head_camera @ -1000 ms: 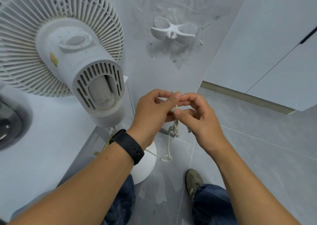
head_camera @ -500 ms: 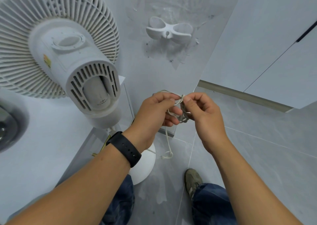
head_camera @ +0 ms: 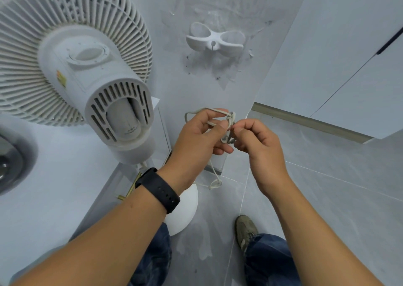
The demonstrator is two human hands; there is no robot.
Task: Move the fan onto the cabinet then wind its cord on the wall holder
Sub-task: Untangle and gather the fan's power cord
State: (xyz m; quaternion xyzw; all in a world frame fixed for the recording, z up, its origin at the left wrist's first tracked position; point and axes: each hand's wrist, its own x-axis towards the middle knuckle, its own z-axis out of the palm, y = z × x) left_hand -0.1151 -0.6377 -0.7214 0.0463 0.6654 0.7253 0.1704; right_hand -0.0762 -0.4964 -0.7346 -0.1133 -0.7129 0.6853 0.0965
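The white fan (head_camera: 91,74) stands on the pale cabinet top (head_camera: 54,176) at the left, its motor housing facing me. Its thin off-white cord (head_camera: 214,183) hangs down from my hands, with a loop arching over my left fingers. My left hand (head_camera: 196,139), with a black watch on the wrist, grips a bundle of that cord. My right hand (head_camera: 257,143) pinches the same bundle from the right, fingertips touching the left thumb. The white two-winged wall holder (head_camera: 214,40) is fixed to the wall above my hands and carries no cord.
A dark round basin (head_camera: 11,161) sits at the left edge of the cabinet top. A white round object (head_camera: 185,211) lies on the grey tiled floor below my left wrist. White cupboard doors (head_camera: 349,56) fill the right. My shoe (head_camera: 245,229) stands on the floor.
A loop of cord has come up over my left fingers, and both hands have shifted slightly while working the bundle. The fan has stayed where it was.
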